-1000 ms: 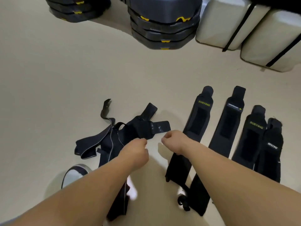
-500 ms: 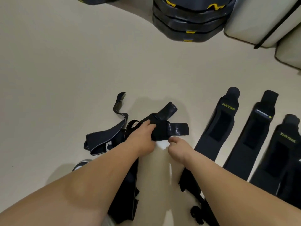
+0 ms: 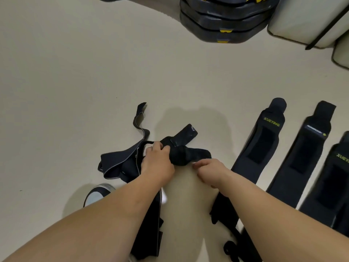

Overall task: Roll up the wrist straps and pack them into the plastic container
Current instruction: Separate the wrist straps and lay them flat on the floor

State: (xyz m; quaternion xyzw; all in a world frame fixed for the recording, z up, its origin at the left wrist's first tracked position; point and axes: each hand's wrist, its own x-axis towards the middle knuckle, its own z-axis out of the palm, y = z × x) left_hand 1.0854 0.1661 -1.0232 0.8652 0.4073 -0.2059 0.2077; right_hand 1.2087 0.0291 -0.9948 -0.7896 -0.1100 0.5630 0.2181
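Beige floor point(image 3: 75, 72): left hand point(image 3: 157, 163) grips black fabric wrist strap point(image 3: 179, 156); right hand point(image 3: 209, 171) curled beside it, grip indeterminate; stacked dark bins point(image 3: 222, 21) beyond.

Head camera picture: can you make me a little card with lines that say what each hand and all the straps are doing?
left hand: grips the bunched wrist strap
right hand: fingers curled at that strap's loose end; grip unclear
tangled straps: heaped on the floor, beside the left hand
flat straps: three in view, side by side on the right, unrolled
dark cases: stacked at the back, yellow marks
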